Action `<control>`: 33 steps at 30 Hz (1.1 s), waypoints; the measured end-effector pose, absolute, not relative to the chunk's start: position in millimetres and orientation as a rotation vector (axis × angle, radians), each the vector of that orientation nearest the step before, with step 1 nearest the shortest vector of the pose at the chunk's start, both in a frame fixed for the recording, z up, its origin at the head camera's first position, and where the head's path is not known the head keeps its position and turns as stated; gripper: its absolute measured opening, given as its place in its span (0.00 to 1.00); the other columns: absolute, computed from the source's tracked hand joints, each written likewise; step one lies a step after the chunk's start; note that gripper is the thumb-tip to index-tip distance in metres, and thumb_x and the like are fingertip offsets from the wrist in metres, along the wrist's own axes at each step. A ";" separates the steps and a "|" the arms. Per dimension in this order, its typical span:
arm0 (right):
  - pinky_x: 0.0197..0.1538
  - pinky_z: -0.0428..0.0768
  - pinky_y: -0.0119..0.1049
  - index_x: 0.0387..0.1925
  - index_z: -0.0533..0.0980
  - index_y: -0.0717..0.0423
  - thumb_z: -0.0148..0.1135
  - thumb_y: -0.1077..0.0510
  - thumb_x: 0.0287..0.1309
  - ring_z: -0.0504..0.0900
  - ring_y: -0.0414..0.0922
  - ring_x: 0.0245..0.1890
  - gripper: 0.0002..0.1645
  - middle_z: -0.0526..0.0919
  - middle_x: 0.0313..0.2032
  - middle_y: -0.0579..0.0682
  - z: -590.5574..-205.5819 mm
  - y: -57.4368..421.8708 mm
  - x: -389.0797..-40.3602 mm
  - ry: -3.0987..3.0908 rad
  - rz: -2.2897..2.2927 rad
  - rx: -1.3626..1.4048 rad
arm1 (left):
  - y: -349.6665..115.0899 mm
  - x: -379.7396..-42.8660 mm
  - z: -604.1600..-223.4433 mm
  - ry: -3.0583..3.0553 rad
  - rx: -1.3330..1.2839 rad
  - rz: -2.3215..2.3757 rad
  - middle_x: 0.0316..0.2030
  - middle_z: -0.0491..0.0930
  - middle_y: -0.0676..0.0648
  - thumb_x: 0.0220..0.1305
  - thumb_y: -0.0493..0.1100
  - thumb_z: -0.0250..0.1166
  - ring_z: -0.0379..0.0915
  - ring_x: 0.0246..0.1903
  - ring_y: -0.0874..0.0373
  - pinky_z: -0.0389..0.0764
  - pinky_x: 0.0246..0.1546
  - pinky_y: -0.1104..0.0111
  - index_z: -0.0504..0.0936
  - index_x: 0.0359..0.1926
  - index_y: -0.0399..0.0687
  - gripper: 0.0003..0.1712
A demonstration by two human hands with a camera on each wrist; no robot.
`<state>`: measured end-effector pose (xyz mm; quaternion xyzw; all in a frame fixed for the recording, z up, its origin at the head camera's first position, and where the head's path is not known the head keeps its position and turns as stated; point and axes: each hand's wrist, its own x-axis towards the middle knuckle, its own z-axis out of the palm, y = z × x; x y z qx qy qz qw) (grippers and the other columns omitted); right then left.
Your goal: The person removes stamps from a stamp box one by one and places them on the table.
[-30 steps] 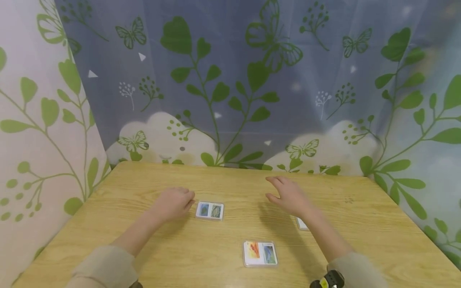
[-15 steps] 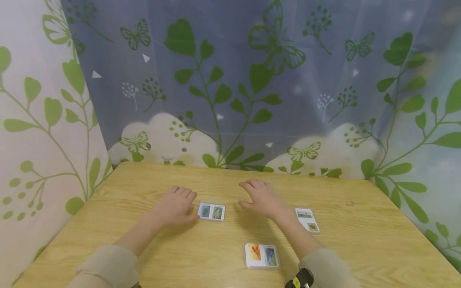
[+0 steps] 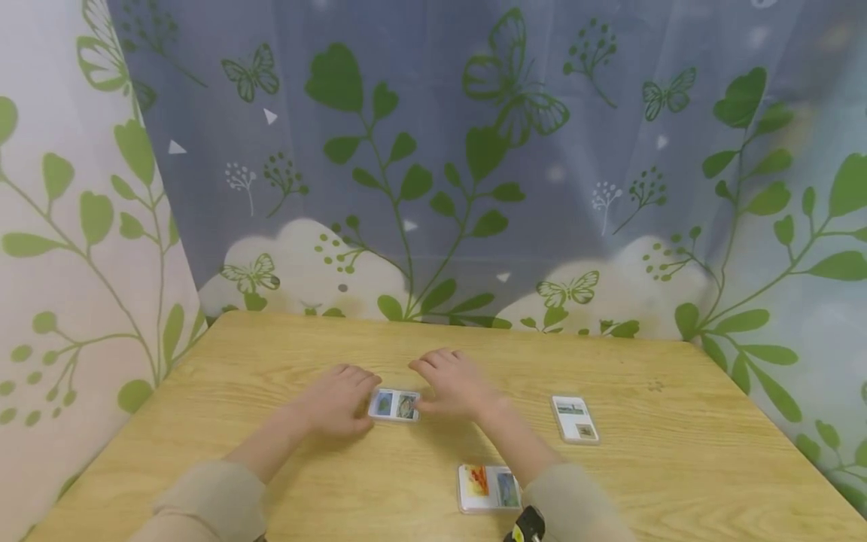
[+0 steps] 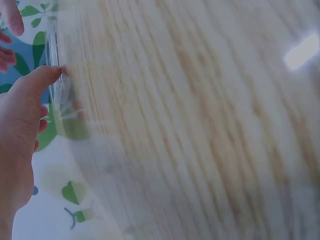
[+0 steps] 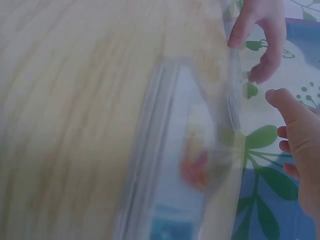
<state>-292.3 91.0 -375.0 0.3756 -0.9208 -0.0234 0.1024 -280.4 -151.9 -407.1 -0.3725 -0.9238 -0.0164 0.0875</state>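
A flat clear case (image 3: 394,406) with a white card bearing a blue picture and a greyish one lies on the wooden table between both hands. My left hand (image 3: 339,401) is at its left end, its thumb (image 4: 49,75) touching the case edge in the left wrist view. From the other side my right hand (image 3: 452,384) reaches over the right end, thumb and fingers spread apart. In the right wrist view the right thumb (image 5: 280,100) shows a gap to that case. Neither hand has its fingers curled around anything.
Nearer the front lies another clear case (image 3: 488,488) with orange and blue-green pictures, partly under the right sleeve (image 3: 576,500). A third case (image 3: 575,420) with two small pictures lies to the right. A leaf-patterned curtain (image 3: 433,188) hangs behind the wooden table (image 3: 677,452).
My right hand has moved left from near the right-hand case to the right end of the left case, uncovering the former. The left hand has spread its fingers and come to the left end.
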 end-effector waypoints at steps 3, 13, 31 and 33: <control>0.59 0.66 0.46 0.60 0.67 0.51 0.59 0.36 0.53 0.67 0.47 0.58 0.38 0.72 0.56 0.48 -379.6 83.6 -292.7 -2.719 -0.088 1.125 | -150.4 -281.3 -407.7 -2.732 -1.124 -0.016 0.54 0.72 0.40 0.55 0.55 0.61 0.64 0.57 0.46 0.60 0.60 0.52 0.69 0.58 0.35 0.36; 0.57 0.67 0.46 0.59 0.67 0.52 0.59 0.34 0.49 0.69 0.46 0.54 0.41 0.72 0.51 0.47 -391.9 68.3 -290.8 -2.788 -0.124 1.074 | -148.3 -283.9 -409.1 -2.706 -1.129 0.041 0.53 0.73 0.41 0.56 0.57 0.58 0.65 0.56 0.46 0.61 0.59 0.50 0.69 0.57 0.37 0.34; 0.56 0.69 0.44 0.60 0.67 0.48 0.56 0.37 0.54 0.71 0.45 0.54 0.35 0.74 0.52 0.46 -400.7 55.5 -287.3 -2.792 -0.219 1.136 | -148.7 -283.7 -413.3 -2.784 -1.118 -0.016 0.54 0.73 0.42 0.57 0.55 0.57 0.65 0.56 0.47 0.61 0.59 0.51 0.68 0.58 0.39 0.33; 0.56 0.69 0.44 0.59 0.67 0.48 0.56 0.37 0.54 0.71 0.45 0.53 0.34 0.74 0.52 0.46 -401.3 55.3 -287.5 -2.789 -0.224 1.140 | -148.7 -282.8 -413.4 -2.797 -1.113 -0.025 0.54 0.73 0.42 0.57 0.54 0.57 0.65 0.57 0.47 0.60 0.59 0.51 0.68 0.59 0.39 0.33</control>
